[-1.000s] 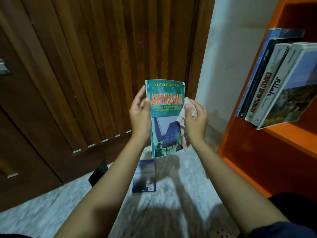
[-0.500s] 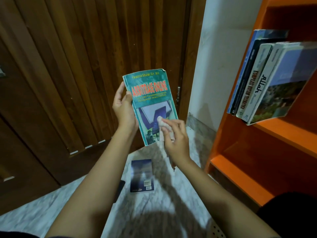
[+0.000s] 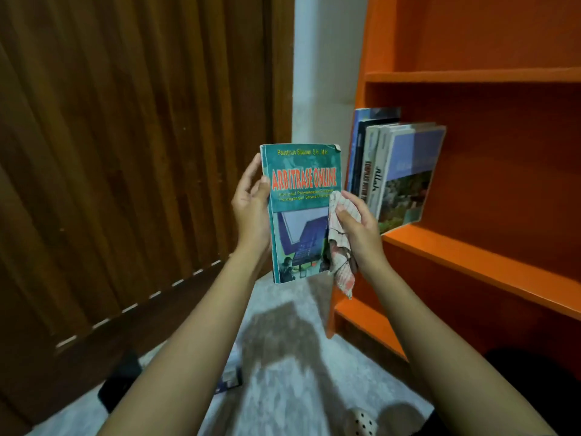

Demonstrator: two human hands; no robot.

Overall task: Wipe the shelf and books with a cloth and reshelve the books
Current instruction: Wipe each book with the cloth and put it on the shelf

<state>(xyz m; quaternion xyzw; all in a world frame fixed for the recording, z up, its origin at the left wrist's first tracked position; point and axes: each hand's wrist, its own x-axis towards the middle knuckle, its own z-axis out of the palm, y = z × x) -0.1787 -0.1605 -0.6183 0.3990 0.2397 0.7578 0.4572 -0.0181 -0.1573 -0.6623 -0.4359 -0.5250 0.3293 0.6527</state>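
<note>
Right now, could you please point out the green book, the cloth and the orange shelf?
green book [image 3: 303, 183]: head view, on its red title.
cloth [image 3: 342, 273]: head view, on its hanging lower part.
orange shelf [image 3: 471, 262]: head view, on the bare board beside the books.

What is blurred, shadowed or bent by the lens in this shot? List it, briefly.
Head view: the teal book has a title sharp enough to read; the shelved books are smeared by blur; the boards of the orange shelf splay with wide-angle distortion; a soft shadow lies on the floor; the lower left corner is dim; no glare shows.
</note>
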